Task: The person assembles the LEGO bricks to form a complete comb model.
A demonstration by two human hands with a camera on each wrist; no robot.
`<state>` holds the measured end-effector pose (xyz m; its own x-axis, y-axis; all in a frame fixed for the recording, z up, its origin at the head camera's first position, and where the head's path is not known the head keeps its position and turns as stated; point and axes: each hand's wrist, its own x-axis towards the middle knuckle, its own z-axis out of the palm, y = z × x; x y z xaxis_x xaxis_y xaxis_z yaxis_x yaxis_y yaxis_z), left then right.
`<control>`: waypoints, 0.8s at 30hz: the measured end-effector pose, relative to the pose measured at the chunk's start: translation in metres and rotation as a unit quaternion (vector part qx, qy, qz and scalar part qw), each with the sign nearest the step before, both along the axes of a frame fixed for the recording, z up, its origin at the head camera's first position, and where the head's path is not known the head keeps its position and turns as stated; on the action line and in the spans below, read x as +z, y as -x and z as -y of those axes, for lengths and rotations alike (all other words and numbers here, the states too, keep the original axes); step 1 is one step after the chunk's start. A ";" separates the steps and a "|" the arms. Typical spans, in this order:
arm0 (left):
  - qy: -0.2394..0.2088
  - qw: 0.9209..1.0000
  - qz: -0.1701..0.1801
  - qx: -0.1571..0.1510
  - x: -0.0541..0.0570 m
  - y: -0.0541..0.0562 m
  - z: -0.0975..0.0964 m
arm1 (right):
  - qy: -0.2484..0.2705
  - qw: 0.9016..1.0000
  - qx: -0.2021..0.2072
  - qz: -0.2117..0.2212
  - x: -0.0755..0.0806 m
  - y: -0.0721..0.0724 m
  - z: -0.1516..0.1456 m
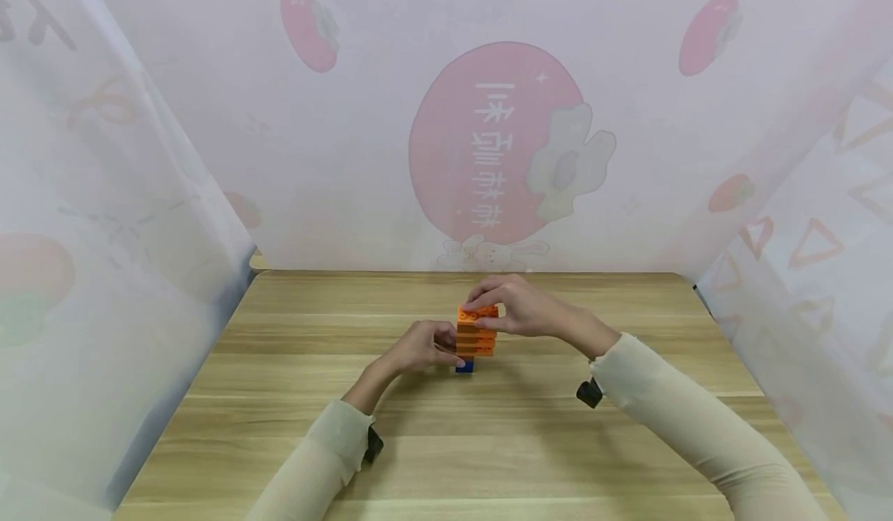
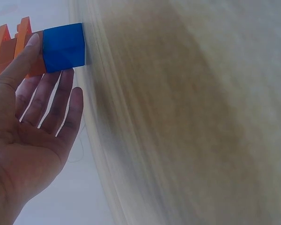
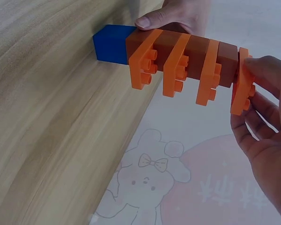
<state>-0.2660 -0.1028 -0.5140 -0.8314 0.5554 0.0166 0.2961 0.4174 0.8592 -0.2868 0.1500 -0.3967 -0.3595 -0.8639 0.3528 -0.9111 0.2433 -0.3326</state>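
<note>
A tower of toy building bricks stands on the table, with a blue brick (image 3: 113,44) at its base. Above it, brown bricks (image 3: 196,56) alternate with orange plates (image 3: 171,68) whose studded ends jut out to one side. My left hand (image 1: 418,346) steadies the lower tower, thumb on one side near the blue brick and fingers on the other. At the top, my right hand (image 1: 523,309) pinches the uppermost orange plate (image 3: 242,86) between thumb and fingers. That plate sits slightly askew at the end of the top brown brick (image 3: 228,58).
The wooden table (image 1: 307,428) extends around the tower. Behind it hangs a pale printed curtain (image 1: 349,156), and more sheeting (image 1: 91,234) walls off both sides. Each sleeve has a small black device (image 1: 589,393) at the cuff.
</note>
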 end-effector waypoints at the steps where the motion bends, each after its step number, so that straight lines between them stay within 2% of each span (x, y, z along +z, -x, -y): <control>1: -0.001 1.000 0.001 -0.001 0.000 0.000 0.000 | -0.002 1.000 -0.002 0.002 0.001 0.000 0.001; 8: 0.001 1.000 0.003 0.000 0.001 0.000 0.000 | -0.005 1.000 -0.009 0.020 0.002 0.000 0.003; 17: 0.003 1.000 0.004 0.001 0.002 -0.005 0.002 | -0.020 0.999 -0.025 0.028 0.002 -0.005 0.007; 24: 0.003 1.000 -0.003 0.003 0.001 -0.005 0.005 | -0.014 0.999 -0.027 0.025 0.003 -0.008 0.011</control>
<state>-0.2607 -0.1081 -0.5129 -0.8344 0.5508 0.0180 0.2981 0.4236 0.8554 -0.2787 0.1392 -0.3934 -0.4224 -0.8517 0.3100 -0.8789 0.3013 -0.3698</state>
